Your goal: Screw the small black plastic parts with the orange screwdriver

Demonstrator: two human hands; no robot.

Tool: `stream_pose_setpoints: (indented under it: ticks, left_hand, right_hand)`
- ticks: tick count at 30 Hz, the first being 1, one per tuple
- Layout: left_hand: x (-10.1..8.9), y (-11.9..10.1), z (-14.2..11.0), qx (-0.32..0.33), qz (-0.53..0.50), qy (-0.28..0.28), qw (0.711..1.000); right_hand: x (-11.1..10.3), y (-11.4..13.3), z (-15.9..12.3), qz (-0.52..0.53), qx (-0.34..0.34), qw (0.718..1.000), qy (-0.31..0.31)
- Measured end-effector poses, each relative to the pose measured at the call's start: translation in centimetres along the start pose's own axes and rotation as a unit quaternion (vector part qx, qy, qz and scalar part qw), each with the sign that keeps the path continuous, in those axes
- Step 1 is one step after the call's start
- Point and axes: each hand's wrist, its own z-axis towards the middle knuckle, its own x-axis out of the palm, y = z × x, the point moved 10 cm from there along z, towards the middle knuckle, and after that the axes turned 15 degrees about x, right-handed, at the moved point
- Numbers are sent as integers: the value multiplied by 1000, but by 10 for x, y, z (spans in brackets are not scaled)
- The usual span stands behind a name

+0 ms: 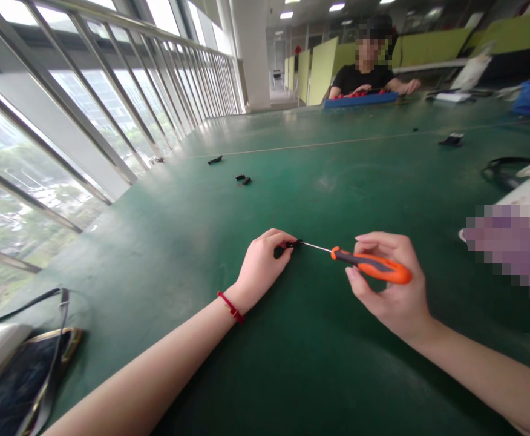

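Between the thumb and fingers of my left hand point(265, 257) is a small black part point(296, 243), pinched just above the green tabletop point(265, 363). Its exact kind is too small to tell, and my fingers hide some of it. My right hand point(394, 287) holds a screwdriver point(378, 265) with an orange and dark grey handle. The handle's end lies against the palm, while thumb and forefinger sit loosely around it. The thin metal shaft points left, and its tip meets the black part.
Small black pieces point(243, 180) lie beyond my left hand, with another black piece point(215, 160) farther back. A phone point(20, 375) lies at the lower left. Across the table a person point(362, 75) sits behind a blue tray point(360, 100). A metal railing point(111, 91) runs along the left.
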Motion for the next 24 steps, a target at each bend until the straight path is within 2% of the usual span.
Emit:
stream_pose_setpoints:
  ticks: [4, 10, 14, 20, 24]
  left_hand:
    - [0, 1, 0, -3, -2, 0, 1000]
    - [0, 0, 1, 1, 1, -2, 1000]
    - [0, 0, 1, -2, 1, -1, 1000]
    - [0, 1, 0, 1, -2, -3, 1000]
    - [0, 1, 0, -2, -2, -1, 1000]
  right_hand:
    - [12, -3, 0, -47, 10, 997, 55]
    - [0, 0, 0, -27, 0, 1000, -3]
    - [10, -2, 1, -55, 14, 997, 48]
    - [1, -2, 0, -16, 10, 1000, 8]
    - [12, -6, 1, -49, 26, 997, 53]
